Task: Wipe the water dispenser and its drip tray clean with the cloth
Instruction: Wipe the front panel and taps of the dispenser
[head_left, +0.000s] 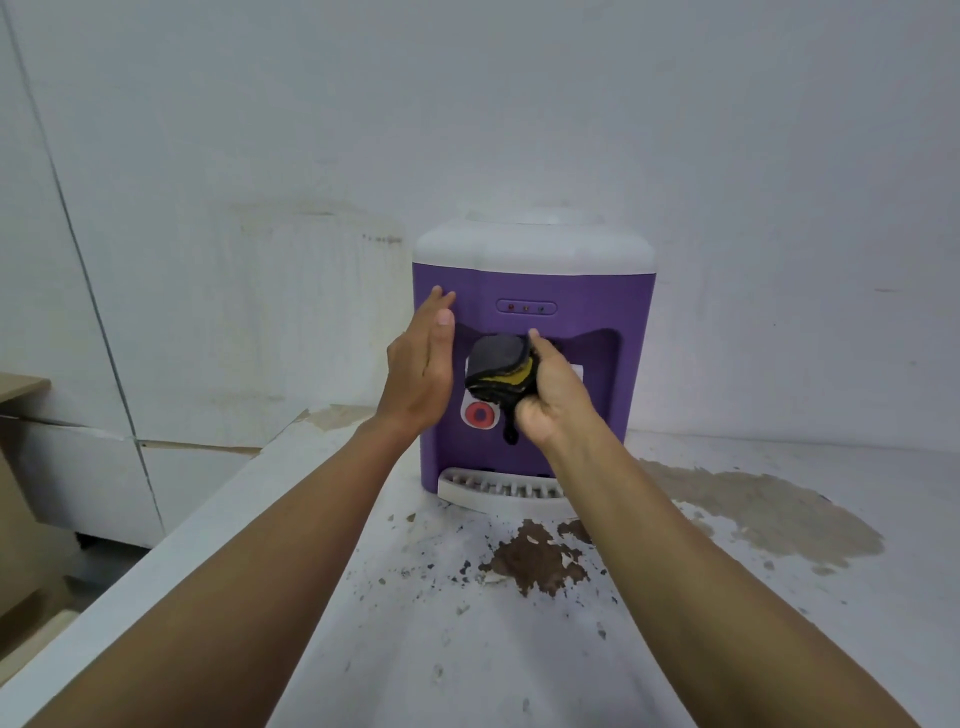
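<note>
both forearms reach from the near edge toward the water dispenser (535, 280), which stands on the counter (779, 597) by the wall. the right hand (550, 400) has its fingers curled tight round the bunched dark cloth (496, 369), at the dispenser's tap recess. the left hand (421, 374) is flat and empty, fingers straight, at the dispenser's left front corner, seemingly bracing it. wiping the front looks to be the step in hand. the next move calls for pressing the cloth through the recess, then down to the drip tray (498, 491) at the dispenser's foot.

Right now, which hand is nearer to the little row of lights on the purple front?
Right. The right hand, holding the cloth, has a fingertip just below the row of lights; the left hand lies flat at the left edge of the dispenser, farther off.
</note>
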